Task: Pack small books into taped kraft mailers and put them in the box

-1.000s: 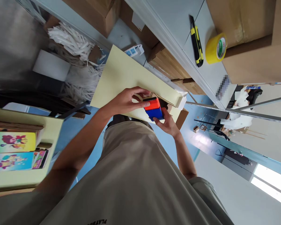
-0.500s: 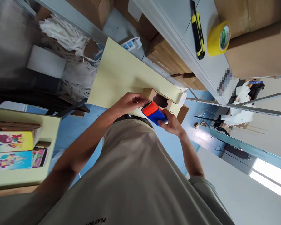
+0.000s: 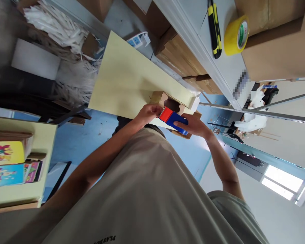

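A red-and-blue, block-shaped tool (image 3: 169, 117) with a toothed edge at its red end is held in front of my waist. My right hand (image 3: 195, 125) wraps around its blue end, thumb lying across the top. At the toothed red end, the fingers of my left hand (image 3: 146, 114) are pinched together; what they hold, if anything, is too small to make out. Just beyond the tool, a small cardboard box (image 3: 156, 97) with a dark cut-out opening rests on the pale yellow tabletop (image 3: 122, 78).
A yellow tape roll (image 3: 236, 35) and a black-and-yellow utility knife (image 3: 215, 32) lie on the shelf at upper right. A white power strip (image 3: 139, 40) sits behind the table. Colourful boxes (image 3: 6, 173) stand at left, below shredded packing paper (image 3: 58, 27).
The tool has swung to lie flatter, its blue end moving right with my right hand. My left hand has moved slightly right, staying by the red end. The view has shifted a little.
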The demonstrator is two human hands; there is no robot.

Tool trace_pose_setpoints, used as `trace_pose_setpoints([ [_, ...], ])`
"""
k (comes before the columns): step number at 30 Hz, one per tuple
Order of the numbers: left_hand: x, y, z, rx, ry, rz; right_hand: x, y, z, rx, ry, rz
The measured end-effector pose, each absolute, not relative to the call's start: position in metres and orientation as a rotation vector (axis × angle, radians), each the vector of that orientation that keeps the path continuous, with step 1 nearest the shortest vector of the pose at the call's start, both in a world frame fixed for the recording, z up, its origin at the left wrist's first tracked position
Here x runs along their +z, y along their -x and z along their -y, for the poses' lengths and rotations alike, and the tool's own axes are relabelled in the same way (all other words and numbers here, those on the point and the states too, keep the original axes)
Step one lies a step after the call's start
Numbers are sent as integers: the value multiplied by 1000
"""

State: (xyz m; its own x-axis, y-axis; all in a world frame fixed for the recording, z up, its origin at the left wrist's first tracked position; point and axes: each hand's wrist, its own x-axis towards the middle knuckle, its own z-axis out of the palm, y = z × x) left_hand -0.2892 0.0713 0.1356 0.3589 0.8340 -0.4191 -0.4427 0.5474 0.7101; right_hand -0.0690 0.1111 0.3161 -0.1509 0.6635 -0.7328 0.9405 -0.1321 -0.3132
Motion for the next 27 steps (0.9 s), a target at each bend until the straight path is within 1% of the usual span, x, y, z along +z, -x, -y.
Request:
trace_pose_setpoints([
  [3,136,286,-74,882,-540,-823,330,66,-124,-1177,-1710,-1818],
  [6,131,289,-83,918,-537,-881,358,61,-140,-1155,-1643,-1734],
  [9,112,297,-100,975,-493,-1022,390,59,-159,-1067,-1612,-1576],
  [12,85,297,-116,987,-432,-1087,405,66,-175,-986,-1639,-1483],
  [19,38,268,-130,928,-335,-1055,381,92,-188,-791,-1573,-1571],
  [27,13,257,-125,866,-233,-1043,358,95,-195,-775,-1541,-1525],
])
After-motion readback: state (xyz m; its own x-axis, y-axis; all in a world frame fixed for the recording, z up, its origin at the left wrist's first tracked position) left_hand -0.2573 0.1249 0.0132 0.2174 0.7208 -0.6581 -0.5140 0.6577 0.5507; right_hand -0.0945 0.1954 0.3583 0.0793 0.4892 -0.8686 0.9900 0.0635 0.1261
